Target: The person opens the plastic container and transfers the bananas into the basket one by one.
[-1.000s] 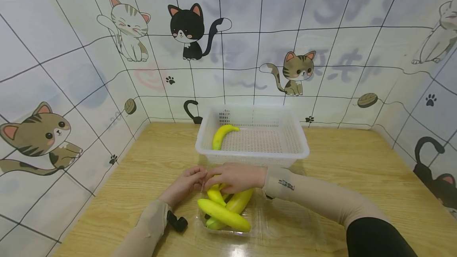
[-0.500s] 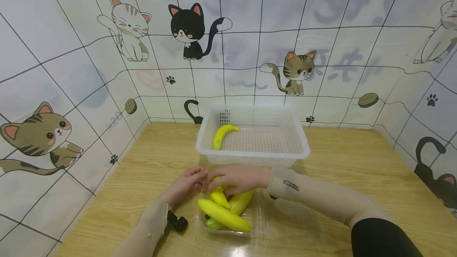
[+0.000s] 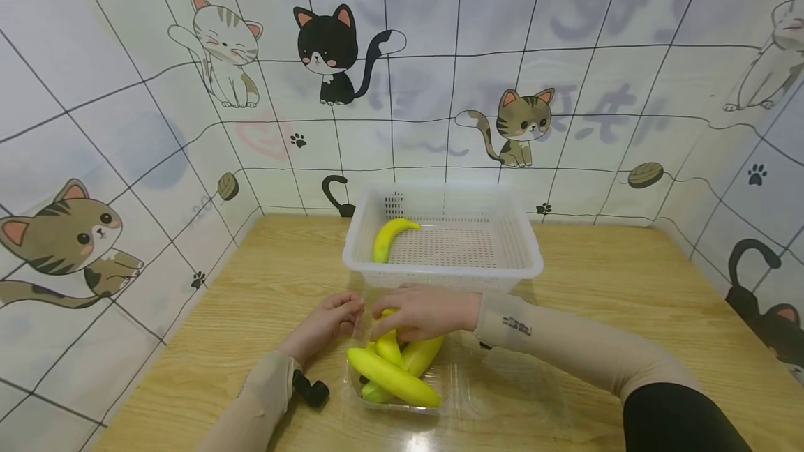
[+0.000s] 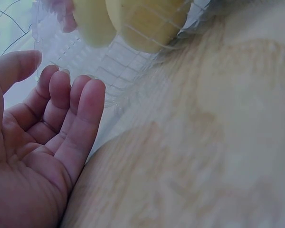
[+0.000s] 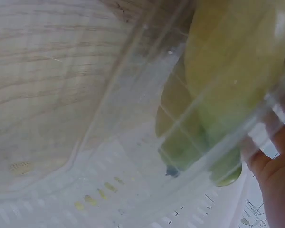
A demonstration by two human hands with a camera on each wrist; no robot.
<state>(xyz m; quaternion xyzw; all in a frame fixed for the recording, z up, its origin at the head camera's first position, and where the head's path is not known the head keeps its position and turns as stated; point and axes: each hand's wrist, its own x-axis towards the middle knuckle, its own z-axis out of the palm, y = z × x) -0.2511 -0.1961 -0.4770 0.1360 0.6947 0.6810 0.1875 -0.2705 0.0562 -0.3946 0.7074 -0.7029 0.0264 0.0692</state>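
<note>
In the head view, a clear plastic clamshell box [image 3: 449, 386] lies opened out on the table, with several yellow bananas in its left half. One banana [image 3: 393, 377] lies slantwise on top at the near end. My right hand [image 3: 430, 311] reaches over the far end and grips a smaller banana [image 3: 389, 349], partly hidden under its fingers. At the box's far left corner, my left hand [image 3: 326, 323] pinches the rim between thumb and curled fingers. The left wrist view shows those fingers [image 4: 88, 102] against the clear wall.
A white slotted basket [image 3: 442, 272] stands just behind the box, against the wall. One banana [image 3: 388, 237] lies inside it at the left. The box's clear lid [image 3: 515, 389] spreads to the right on the wooden table [image 3: 603, 277].
The right hand has shifted slightly to the right, and the banana beneath its fingers has turned and moved right with it. The left hand stays at the box corner.
</note>
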